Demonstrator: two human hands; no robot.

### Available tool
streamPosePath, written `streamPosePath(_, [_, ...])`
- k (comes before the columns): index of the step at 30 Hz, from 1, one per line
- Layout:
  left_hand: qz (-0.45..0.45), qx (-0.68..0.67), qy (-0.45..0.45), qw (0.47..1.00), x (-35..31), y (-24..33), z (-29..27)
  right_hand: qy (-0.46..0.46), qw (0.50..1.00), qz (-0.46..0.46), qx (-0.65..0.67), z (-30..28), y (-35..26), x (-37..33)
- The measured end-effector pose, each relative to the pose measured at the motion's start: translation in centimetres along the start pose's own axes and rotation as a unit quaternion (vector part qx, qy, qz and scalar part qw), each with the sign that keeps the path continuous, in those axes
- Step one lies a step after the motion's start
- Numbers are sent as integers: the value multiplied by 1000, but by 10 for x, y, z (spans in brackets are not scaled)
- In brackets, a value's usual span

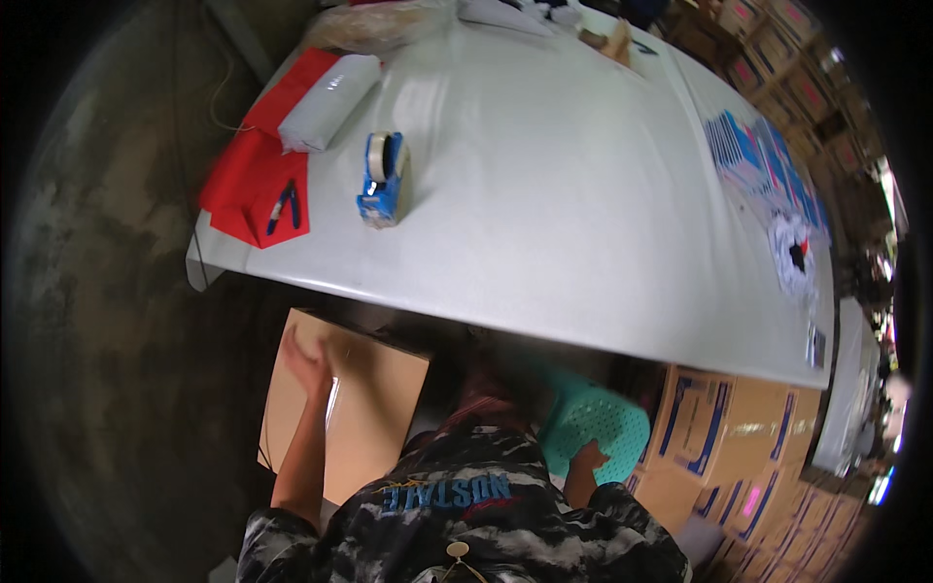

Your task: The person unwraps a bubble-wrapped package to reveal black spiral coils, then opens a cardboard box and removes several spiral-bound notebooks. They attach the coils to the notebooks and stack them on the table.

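Note:
Below the table's near edge at the left stands a brown cardboard box [374, 398], with a shiny strip of tape on its top. My left hand [309, 363] lies over that top near the far left corner, fingers spread. To the right of my legs is a teal plastic stool [607, 423] with small holes all over its seat, slightly blurred. My right hand [589, 455] is at the middle of the seat, its fingers curled into it; the fingertips are hidden.
A white-covered table [544, 214] spans the view ahead. On it are a blue tape dispenser [384, 185], a red sheet [243, 185] with pens, a grey wrapped package [330, 102] and blue booklets [753, 160]. Stacked cartons [724, 428] stand at the right.

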State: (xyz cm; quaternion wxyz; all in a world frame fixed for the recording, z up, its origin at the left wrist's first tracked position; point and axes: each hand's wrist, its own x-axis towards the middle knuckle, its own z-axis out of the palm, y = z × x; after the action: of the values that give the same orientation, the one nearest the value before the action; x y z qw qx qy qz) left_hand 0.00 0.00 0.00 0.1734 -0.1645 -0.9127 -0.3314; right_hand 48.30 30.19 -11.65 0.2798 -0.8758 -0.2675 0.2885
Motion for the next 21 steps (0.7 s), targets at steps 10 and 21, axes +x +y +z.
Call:
streamPosePath(10, [-131, -124, 25, 983, 134, 139, 78, 64, 799, -593, -81, 81, -173, -90])
streamPosePath(21, [-204, -184, 111, 955, 177, 70, 36, -47, 746, -431, -505, 46, -210, -123])
